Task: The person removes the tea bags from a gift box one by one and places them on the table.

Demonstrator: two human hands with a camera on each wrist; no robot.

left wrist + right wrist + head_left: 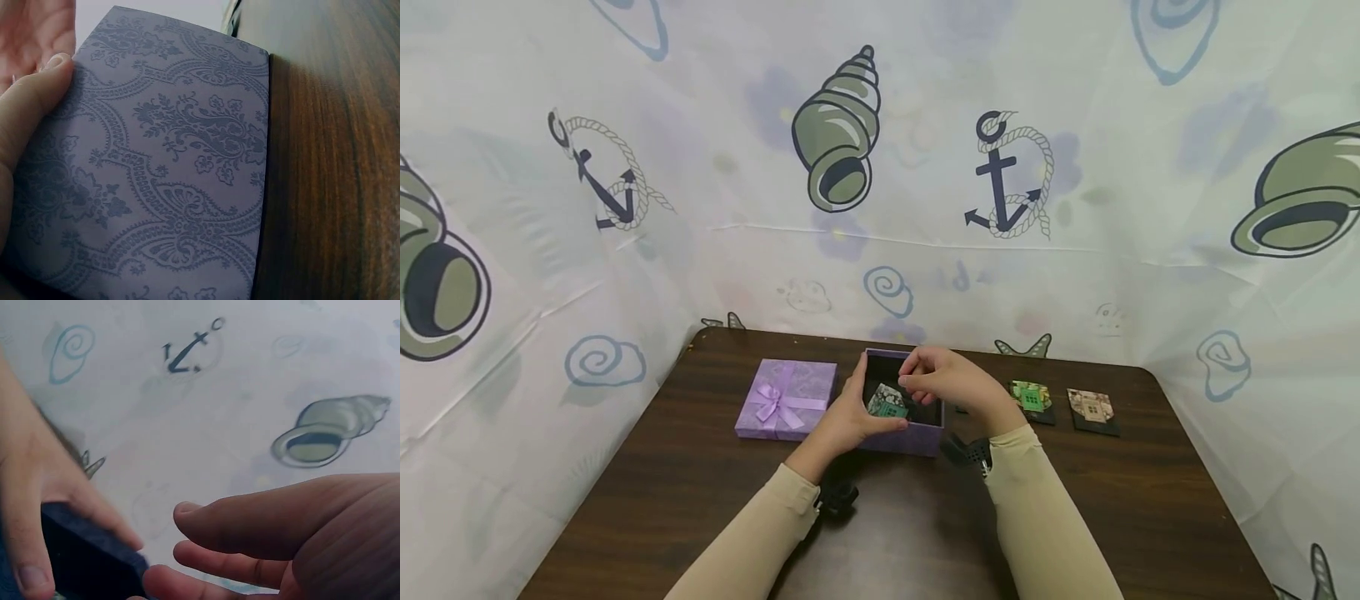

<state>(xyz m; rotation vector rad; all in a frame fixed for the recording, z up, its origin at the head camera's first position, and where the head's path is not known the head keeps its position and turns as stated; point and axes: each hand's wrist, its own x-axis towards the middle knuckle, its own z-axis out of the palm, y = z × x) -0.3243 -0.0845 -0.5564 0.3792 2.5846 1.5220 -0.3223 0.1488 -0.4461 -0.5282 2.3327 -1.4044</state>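
Observation:
An open purple box (901, 440) with a dark inside stands on the table. My left hand (847, 421) grips it at the left, fingers along the left wall and thumb by the front rim. The patterned purple box wall (187, 150) fills much of the left wrist view, the thumb lying against it. Inside the box leans a small square patterned card (887, 402) with a teal label. Over the box's right side hovers my right hand (951, 382), its fingers bent. The right wrist view shows thumb and fingers apart, with nothing between them.
Left of the box lies its purple lid (790, 385) with a ribbon bow. To the right on the brown table (1120, 492) lie a green-labelled card (1032, 398) and a beige-labelled card (1093, 408). A printed curtain (925, 192) surrounds the table's back and sides.

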